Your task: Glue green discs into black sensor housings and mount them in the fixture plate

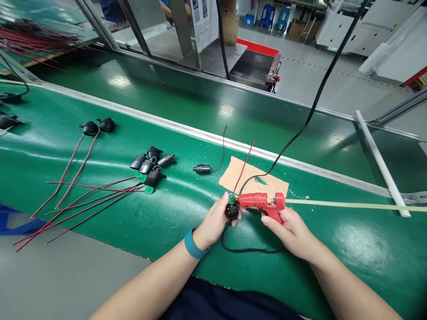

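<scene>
My right hand (291,232) is closed around the handle of a red glue gun (262,202), whose nozzle points left at a small black round part (231,211). My left hand (215,222) pinches that black part, which has a green tip and red and black wires running off it. A long pale glue stick (350,205) sticks out of the gun's back toward the right. The gun's black cord (300,129) climbs away to the upper right. Under the gun lies a piece of brown cardboard (253,178).
On the green belt (100,213) to the left lie several black parts with red and black wires (150,166), two more (98,126) farther left, and a single one (202,169) near the cardboard. A white bar (380,162) lies at the right. Metal frame posts stand behind.
</scene>
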Action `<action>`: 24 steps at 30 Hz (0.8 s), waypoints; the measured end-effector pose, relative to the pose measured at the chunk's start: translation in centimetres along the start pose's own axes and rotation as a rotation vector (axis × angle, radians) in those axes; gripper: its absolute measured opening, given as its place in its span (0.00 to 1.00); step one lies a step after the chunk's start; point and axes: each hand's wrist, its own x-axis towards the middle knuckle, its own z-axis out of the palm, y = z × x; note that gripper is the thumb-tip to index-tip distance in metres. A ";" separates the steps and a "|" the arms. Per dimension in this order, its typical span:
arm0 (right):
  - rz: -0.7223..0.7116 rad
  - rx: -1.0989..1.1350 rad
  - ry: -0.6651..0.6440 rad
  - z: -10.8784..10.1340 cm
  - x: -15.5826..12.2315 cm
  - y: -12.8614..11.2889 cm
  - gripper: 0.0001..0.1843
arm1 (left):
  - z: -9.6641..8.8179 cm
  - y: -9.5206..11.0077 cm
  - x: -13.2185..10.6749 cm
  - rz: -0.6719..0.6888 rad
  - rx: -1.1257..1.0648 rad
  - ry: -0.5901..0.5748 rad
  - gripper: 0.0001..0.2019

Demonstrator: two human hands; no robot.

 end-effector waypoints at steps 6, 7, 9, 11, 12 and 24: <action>0.007 -0.017 0.000 0.1 -0.1 0.1 0.15 | -0.1 -0.1 -0.1 -0.015 -0.006 0.006 0.33; 0.007 -0.017 -0.003 0.0 -0.2 0.0 0.14 | -0.1 -0.1 -0.1 -0.014 -0.006 0.005 0.33; 0.004 -0.018 -0.008 -0.1 -0.2 -0.1 0.13 | -0.1 -0.1 -0.1 -0.014 -0.004 0.005 0.33; -0.001 -0.018 -0.013 -0.1 -0.1 -0.2 0.13 | -0.1 -0.1 -0.1 -0.011 -0.001 0.001 0.33; -0.003 -0.019 -0.014 -0.2 -0.1 -0.3 0.14 | -0.1 -0.2 0.0 -0.008 -0.001 -0.003 0.33; -0.024 -0.085 0.000 -0.2 -0.2 -0.7 0.15 | -0.3 -0.6 0.2 0.015 0.015 -0.029 0.32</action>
